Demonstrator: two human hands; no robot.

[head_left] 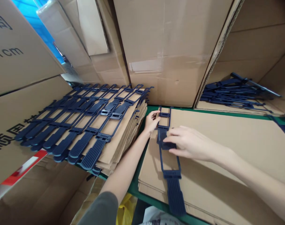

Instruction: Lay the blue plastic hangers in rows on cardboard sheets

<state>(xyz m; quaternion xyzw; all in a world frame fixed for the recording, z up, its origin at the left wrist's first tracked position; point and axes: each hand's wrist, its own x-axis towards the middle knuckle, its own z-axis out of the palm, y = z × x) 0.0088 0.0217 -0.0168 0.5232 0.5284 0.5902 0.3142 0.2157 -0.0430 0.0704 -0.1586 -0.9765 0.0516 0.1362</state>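
A long dark blue plastic frame (pixel 175 193) with a ribbed, paddle-like end lies on a stack of flat cardboard sheets (pixel 217 131). My left hand (pixel 152 121) is closed at its far end, fingers curled round the left side of the narrow frame. Over its middle is my right hand (pixel 186 143), thumb and fingers bent together on the small blue plate there; the fingers hide part of that plate. To the left, several matching blue frames (pixel 102 134) lie side by side in overlapping rows on another cardboard stack (pixel 117 142).
An open carton (pixel 250 40) at the right holds a heap of loose blue parts (pixel 231 92). A large closed carton (pixel 170 47) stands behind the work surface. Printed cartons (pixel 20 59) rise at the left, above red-and-white tape (pixel 22 172). A yellow bag (pixel 126 210) hangs below the green table edge.
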